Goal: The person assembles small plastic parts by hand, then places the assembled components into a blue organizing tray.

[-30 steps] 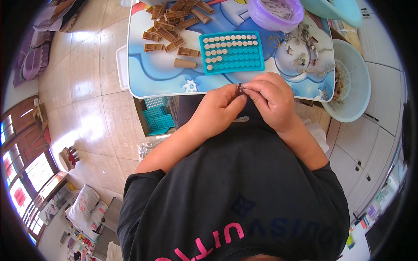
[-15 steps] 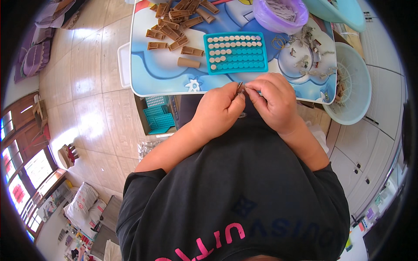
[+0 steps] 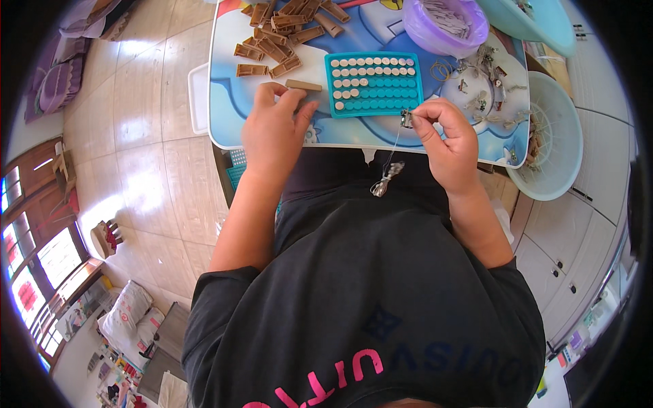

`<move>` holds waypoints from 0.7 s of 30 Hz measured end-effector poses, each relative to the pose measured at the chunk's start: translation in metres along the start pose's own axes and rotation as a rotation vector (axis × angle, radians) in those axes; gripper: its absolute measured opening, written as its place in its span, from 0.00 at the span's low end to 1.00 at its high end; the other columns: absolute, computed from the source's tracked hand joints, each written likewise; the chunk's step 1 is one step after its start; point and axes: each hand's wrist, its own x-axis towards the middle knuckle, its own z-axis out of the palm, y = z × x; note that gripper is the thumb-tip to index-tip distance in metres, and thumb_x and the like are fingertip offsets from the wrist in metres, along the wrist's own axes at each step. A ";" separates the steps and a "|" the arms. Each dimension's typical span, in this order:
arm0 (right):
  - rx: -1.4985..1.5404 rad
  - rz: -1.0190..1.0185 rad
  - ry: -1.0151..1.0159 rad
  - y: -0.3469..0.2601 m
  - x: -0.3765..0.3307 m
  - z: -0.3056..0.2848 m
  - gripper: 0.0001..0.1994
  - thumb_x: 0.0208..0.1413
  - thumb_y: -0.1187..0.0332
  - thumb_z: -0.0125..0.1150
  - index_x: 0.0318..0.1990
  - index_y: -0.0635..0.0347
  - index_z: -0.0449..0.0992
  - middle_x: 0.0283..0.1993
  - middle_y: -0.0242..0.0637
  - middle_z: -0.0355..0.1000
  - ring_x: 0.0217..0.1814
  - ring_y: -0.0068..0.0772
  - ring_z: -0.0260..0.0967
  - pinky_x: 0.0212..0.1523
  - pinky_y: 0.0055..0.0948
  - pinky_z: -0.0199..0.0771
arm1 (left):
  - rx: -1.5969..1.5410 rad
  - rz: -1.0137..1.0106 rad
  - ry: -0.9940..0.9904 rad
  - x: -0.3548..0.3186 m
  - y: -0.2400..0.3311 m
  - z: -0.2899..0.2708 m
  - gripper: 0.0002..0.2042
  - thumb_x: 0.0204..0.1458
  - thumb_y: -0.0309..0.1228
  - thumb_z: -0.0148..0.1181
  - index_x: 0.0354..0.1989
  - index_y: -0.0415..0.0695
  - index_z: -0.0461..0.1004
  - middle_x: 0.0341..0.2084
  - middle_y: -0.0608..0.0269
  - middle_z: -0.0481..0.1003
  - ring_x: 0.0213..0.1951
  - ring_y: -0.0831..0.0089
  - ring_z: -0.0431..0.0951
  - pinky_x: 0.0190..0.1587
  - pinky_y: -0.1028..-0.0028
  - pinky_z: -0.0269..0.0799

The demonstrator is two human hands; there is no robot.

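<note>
My left hand (image 3: 275,132) is over the table's near left part, fingers and thumb apart, with nothing visible between them. Just beyond its fingertips lies a tan-brown elongated piece (image 3: 304,86); whether they touch I cannot tell. My right hand (image 3: 447,146) pinches a small dark metallic electronic part (image 3: 407,120) at the near right corner of a teal tray (image 3: 381,111). From that part a thin wire runs down to a bundled grey cable (image 3: 388,179) hanging over my lap. Round whitish discs (image 3: 371,71) fill the tray's far rows and part of its nearer ones.
Brown hollow casings (image 3: 272,49) are heaped at the table's far left. A purple-lined basin (image 3: 445,30) stands far right, near wire rings (image 3: 441,70) and loose wired parts (image 3: 491,75). A pale basin (image 3: 554,136) is beyond the table's right edge. More teal trays (image 3: 237,173) sit below left.
My hands have parted, the left going forward and left to the brown pieces, the right moving right with the metallic part. Its cable bundle now hangs in sight. Only one nearby brown piece shows.
</note>
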 end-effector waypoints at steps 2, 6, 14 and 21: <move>0.047 0.026 -0.011 0.001 -0.001 0.001 0.01 0.50 0.79 0.57 0.31 0.66 0.71 0.29 0.35 0.70 0.30 0.24 0.65 0.33 0.21 0.65 | -0.015 0.017 0.036 -0.001 -0.005 -0.001 0.09 0.45 0.32 0.63 0.34 0.45 0.75 0.32 0.59 0.69 0.27 0.65 0.74 0.30 0.69 0.69; 0.070 0.024 -0.030 0.001 -0.002 0.004 0.02 0.49 0.79 0.57 0.31 0.66 0.72 0.29 0.36 0.70 0.30 0.24 0.65 0.32 0.21 0.65 | -0.010 -0.015 0.008 -0.005 -0.009 -0.005 0.10 0.43 0.33 0.63 0.33 0.44 0.74 0.35 0.60 0.70 0.33 0.60 0.73 0.33 0.66 0.69; 0.090 -0.056 -0.024 -0.001 0.000 0.009 0.03 0.48 0.80 0.58 0.31 0.65 0.72 0.30 0.37 0.70 0.30 0.27 0.66 0.32 0.21 0.66 | 0.087 -0.161 -0.062 -0.003 -0.021 -0.020 0.14 0.46 0.29 0.60 0.43 0.42 0.71 0.32 0.58 0.73 0.37 0.62 0.74 0.38 0.69 0.70; 0.078 -0.168 -0.019 -0.012 0.007 0.015 0.05 0.46 0.80 0.60 0.32 0.62 0.74 0.33 0.37 0.69 0.33 0.29 0.67 0.33 0.23 0.66 | -1.661 -0.548 -0.515 -0.003 0.036 -0.014 0.16 0.53 0.29 0.56 0.50 0.41 0.68 0.34 0.65 0.73 0.36 0.72 0.76 0.39 0.75 0.73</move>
